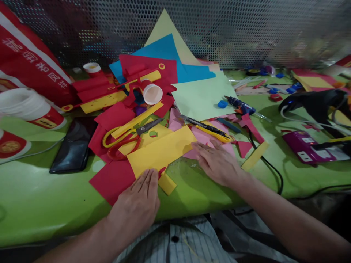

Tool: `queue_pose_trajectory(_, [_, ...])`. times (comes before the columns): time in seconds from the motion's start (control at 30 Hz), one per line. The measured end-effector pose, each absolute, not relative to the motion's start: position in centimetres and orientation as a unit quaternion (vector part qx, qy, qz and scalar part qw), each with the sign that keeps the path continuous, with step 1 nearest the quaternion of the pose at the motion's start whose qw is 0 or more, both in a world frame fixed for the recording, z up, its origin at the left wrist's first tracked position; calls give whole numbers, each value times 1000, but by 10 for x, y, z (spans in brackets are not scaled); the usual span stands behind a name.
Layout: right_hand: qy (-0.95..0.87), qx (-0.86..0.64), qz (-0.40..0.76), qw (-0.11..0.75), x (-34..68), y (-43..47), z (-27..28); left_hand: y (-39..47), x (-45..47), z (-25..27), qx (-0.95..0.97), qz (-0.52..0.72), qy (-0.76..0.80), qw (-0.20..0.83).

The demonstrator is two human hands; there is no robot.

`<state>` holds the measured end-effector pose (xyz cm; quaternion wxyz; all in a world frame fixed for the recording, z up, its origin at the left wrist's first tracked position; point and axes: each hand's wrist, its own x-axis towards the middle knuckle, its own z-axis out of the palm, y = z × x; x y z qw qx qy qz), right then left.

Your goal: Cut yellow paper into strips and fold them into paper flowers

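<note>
A yellow paper strip (164, 148) lies slantwise in front of me. At its lower left edge rests my left hand (141, 201), open, its outstretched fingertips on the paper and its thumb hidden. My right hand (219, 164) is also open, laid flat with the fingertips at the strip's right end. Red paper (113, 182) lies partly beneath the strip by my left hand, and a small yellow scrap (167, 183) is just right of that hand. Scissors (137, 133) with yellow and red handles lie behind the strip. A yellow utility knife (210, 129) is beyond my right hand.
The green table (55, 204) bears a black phone (74, 146), stacked paper cups (30, 106) and a red bag (33, 54) at left. Blue paper (160, 51) and pale green paper (203, 95) lie behind. A purple power strip (307, 146) and cables are at right.
</note>
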<state>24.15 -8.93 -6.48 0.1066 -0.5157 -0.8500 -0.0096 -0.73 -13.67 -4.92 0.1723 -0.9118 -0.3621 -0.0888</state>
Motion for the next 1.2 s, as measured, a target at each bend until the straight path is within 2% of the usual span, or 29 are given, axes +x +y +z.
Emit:
queue_pose_trajectory(0.33, [-847,-521,-7,108,242,-88,-66,-140,-23,-45,-916,-82,-344,188])
queue_pose_trajectory(0.43, [-846,-521,9,114,242,-87,-66,-131,-13,-29,-920,-26,-364,143])
queue_pose_trajectory(0.5, [-849,-514,23,121,240,-87,-67,-118,3,-17,-903,70,-414,93])
queue_pose_trajectory(0.57, [-849,-510,35,134,238,-89,-66,-99,24,-10,-912,111,-392,43])
queue_pose_trajectory(0.73, [-841,-506,50,185,240,-87,-58,-56,61,-33,-945,-20,-328,0])
queue_pose_trajectory(0.87, [-793,-570,-27,214,259,-63,-50,-42,53,-56,-950,-82,-297,-42])
queue_pose_trajectory(1.0, [-734,-658,-81,150,276,-34,-50,-38,37,-59,-955,-85,-280,-50])
queue_pose_trajectory(1.2, [-750,-655,-40,83,281,-24,-55,-35,30,-59,-959,-83,-267,-49])
